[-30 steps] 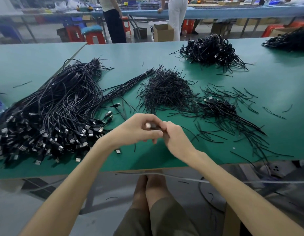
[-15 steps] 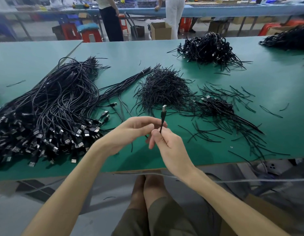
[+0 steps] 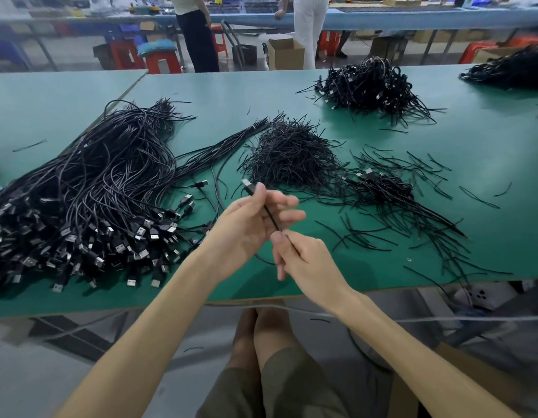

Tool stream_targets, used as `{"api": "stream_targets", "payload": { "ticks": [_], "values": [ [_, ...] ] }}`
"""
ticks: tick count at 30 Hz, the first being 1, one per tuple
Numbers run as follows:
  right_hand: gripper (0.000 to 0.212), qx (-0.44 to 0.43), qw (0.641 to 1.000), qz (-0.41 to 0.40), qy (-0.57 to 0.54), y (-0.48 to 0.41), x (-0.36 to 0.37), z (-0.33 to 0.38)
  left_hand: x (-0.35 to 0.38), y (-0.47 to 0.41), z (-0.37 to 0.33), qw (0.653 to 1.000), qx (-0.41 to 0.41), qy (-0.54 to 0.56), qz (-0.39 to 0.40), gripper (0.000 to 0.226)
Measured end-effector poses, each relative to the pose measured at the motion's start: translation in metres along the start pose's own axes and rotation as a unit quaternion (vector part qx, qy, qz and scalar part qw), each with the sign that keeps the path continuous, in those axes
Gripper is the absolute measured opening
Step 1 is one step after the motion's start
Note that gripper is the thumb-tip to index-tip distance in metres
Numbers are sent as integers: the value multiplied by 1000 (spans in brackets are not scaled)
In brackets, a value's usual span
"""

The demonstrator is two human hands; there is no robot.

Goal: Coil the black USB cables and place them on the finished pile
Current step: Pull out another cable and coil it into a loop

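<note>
While one cable [image 3: 269, 215] is stretched between the hands above the worktop's near edge, most of the job seems to lie ahead. At its upper end the left hand [image 3: 249, 227] pins the cable under the thumb just below the plug [image 3: 247, 184], with the other fingers spread and nearly straight. Lower down the right hand [image 3: 310, 263] pinches it between thumb and forefinger, the remaining fingers hanging loose. No loop shows in this cable, so I judge its coiling not yet begun. A large heap [image 3: 80, 206] of uncoiled cables fills the left side of the worktop [image 3: 201, 95]. Ties [image 3: 291, 158] are mounded at the middle. Bundled cables lie in a pile [image 3: 370, 86] near the far edge, probably the finished one, and a smaller cluster [image 3: 379, 185] sits just right of the ties.
</note>
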State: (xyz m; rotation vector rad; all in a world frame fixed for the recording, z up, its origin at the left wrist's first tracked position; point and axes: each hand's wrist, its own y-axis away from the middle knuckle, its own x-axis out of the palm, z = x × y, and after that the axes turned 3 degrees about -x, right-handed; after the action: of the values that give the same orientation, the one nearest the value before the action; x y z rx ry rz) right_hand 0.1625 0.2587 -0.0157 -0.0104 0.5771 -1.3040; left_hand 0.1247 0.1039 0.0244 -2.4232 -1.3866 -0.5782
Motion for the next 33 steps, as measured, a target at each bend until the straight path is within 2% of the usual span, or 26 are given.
{"api": "stream_targets", "payload": {
  "ticks": [2, 4, 6, 9, 12, 14, 16, 19, 21, 22, 25, 26, 27, 29, 30, 33],
  "values": [
    [44, -19, 999, 26, 7, 4, -5, -1, -2, -3, -5, 997, 24, 72, -10, 35],
    [42, -32, 998, 48, 32, 5, -13, -2, -1, -5, -13, 992, 17, 120, 17, 32],
    [37, -44, 995, 60, 73, 4, -22, -6, 0, -2, -19, 991, 3, 125, 47, 34],
    [31, -55, 983, 70, 161, 2, -31, -14, 3, 4, -26, 998, 12, 32, 60, 43],
    [36, -104, 941, 56, 317, -2, -47, -23, 9, 11, -29, 988, 9, -108, 108, 48],
    [40, -133, 900, 32, 415, -7, -66, -30, 14, 14, -29, 950, -14, -271, 153, 46],
    [48, -112, 884, 23, 453, -12, -79, -31, 17, 15, -20, 892, -58, -411, 179, 43],
    [56, -71, 920, 4, 386, -20, -73, -24, 16, 10, -6, 833, -111, -529, 118, 40],
    [51, -44, 960, -35, 275, -28, -65, -15, 10, 2, 2, 784, -91, -613, 30, 36],
    [49, -33, 974, -59, 215, -31, -63, -10, 7, -1, 4, 775, -69, -628, -11, 35],
    [50, -6, 993, -100, 67, -35, -56, 7, 4, -6, 8, 805, 19, -589, -67, 25],
    [49, -7, 994, -99, 36, -34, -52, 12, 3, -6, 9, 828, 45, -554, -75, 22],
    [48, -12, 995, -93, 13, -33, -47, 16, 3, -6, 11, 866, 55, -490, -82, 22],
    [41, -30, 997, -70, -6, -30, -35, 20, 4, -9, 12, 948, 42, -301, -90, 40],
    [37, -39, 998, -55, 1, -29, -29, 20, 5, -10, 11, 973, 33, -210, -91, 47],
    [31, -33, 999, 3, 11, -23, -14, 14, 7, -10, 2, 995, 28, 4, -98, 52]
  ]
}}
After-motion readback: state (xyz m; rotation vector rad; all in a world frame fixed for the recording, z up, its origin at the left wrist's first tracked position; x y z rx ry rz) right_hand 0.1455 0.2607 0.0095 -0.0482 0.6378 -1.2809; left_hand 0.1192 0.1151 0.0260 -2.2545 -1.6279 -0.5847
